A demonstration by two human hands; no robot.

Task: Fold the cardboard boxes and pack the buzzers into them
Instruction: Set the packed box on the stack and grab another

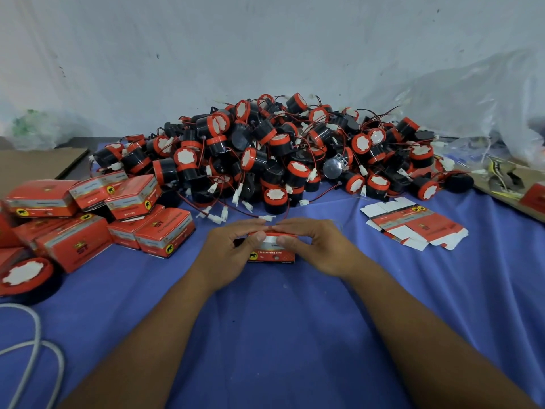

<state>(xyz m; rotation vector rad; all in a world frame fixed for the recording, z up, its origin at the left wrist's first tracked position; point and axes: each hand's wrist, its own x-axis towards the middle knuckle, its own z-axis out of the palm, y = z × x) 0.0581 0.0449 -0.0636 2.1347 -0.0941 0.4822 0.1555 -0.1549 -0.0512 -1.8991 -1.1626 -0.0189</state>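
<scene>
Near on the blue cloth point(265, 335), the left hand point(233, 249) and right hand point(312, 246) gripped a red box point(271, 255), long axis left-right, printed face nearward, contents hidden. Closed boxes point(165, 233) lay left, flat blanks point(418, 228) right, buzzers point(265, 149) heaped far.

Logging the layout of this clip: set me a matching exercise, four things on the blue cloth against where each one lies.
Things:
1. buzzer pile
2. flat box blanks
3. folded boxes
4. red box

Places:
A. gripped by left hand and right hand
B. stacked at the left
C. heaped at the back, by the wall
D. lying flat at the right

Pairs: 1-C, 2-D, 3-B, 4-A.
</scene>
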